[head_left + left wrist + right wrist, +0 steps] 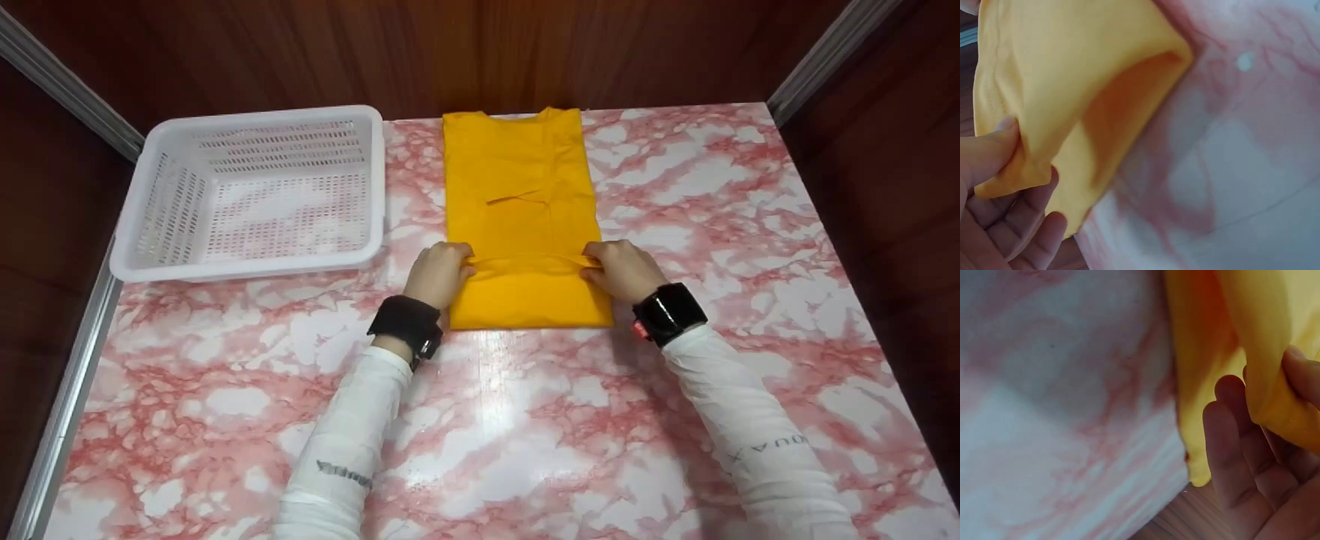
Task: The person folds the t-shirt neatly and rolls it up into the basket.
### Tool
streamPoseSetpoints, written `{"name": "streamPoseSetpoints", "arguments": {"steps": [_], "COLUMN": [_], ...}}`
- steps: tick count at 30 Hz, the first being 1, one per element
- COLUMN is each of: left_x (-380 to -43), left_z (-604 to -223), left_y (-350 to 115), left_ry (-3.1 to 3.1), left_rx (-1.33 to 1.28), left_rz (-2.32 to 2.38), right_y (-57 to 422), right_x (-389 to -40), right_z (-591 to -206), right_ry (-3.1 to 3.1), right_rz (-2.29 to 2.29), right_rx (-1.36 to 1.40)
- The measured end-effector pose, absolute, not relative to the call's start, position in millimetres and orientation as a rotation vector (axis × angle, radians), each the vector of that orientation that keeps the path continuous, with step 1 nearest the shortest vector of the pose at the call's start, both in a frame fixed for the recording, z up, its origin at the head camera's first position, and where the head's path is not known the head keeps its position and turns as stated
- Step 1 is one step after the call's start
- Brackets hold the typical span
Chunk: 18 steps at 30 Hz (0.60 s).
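Note:
A yellow shirt (517, 225) lies folded into a long rectangle on the table, its neckline toward the back wall. Its near part is turned up over itself. At the left end of that turned-up edge, my left hand (439, 274) pinches the cloth between thumb and fingers. My right hand (626, 268) pinches the right end in the same way. In the left wrist view the shirt's fold (1089, 73) gapes open beside the thumb. The right wrist view shows the cloth layer (1266, 382) held between thumb and fingers, with another layer beneath.
A white plastic basket (367, 180) with slotted walls stands at the back left, with nothing inside. The table (495, 435) has a red and white marbled top. Dark wooden panels (480, 52) rise behind it and at both sides.

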<state>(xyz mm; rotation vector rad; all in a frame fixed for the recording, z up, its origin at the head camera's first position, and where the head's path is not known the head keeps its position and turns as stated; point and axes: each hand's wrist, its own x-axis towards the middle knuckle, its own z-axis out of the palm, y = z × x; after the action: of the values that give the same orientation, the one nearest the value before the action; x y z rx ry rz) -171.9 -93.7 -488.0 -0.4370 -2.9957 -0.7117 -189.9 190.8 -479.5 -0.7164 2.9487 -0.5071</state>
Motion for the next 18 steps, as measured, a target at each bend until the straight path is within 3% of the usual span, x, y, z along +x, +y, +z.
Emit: {"name": "streamPoseSetpoints", "arguments": {"steps": [11,18], "left_x": [-176,-164], "left_z": [-509,-514], "left_y": [-91,-93], "left_ry": [-3.034,-3.035], "left_rx": [-0.283,-0.316], "left_rz": [-0.495,-0.47], "right_y": [188,189], "right_x": [-195,-186], "right_z": [-501,-507], "right_ry": [3.04,3.06], "right_rz": [-0.49,-0.548], "right_rx": [-0.574,-0.735]}}
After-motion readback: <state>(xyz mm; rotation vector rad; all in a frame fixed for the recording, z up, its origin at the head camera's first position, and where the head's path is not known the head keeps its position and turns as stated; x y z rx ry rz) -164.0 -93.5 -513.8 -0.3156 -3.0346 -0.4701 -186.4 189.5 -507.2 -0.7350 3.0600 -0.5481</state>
